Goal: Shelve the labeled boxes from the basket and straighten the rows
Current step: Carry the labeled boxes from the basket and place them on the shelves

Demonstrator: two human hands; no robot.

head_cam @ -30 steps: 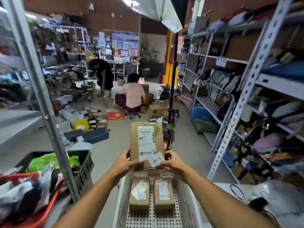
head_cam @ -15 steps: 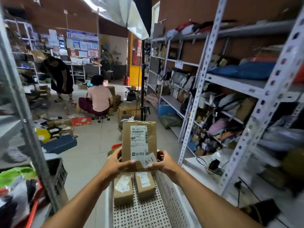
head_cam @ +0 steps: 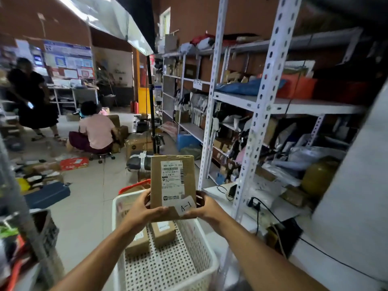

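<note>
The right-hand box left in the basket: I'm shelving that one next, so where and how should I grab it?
The right box lies flat on the basket floor, its left side close against the left box. Probably come from above and pinch its short ends, near and far: the top is exposed, but there's little finger room between the boxes.

Floor: I see pale tiles with a red flat carton and a dark blue parcel lying on them.
Shelving unit: white perforated uprights on my right; a blue bag lies on an upper shelf.
Lowest shelf: I see a black cable on it.
Basket: white, perforated; two labeled boxes lie side by side on its bottom.
</note>
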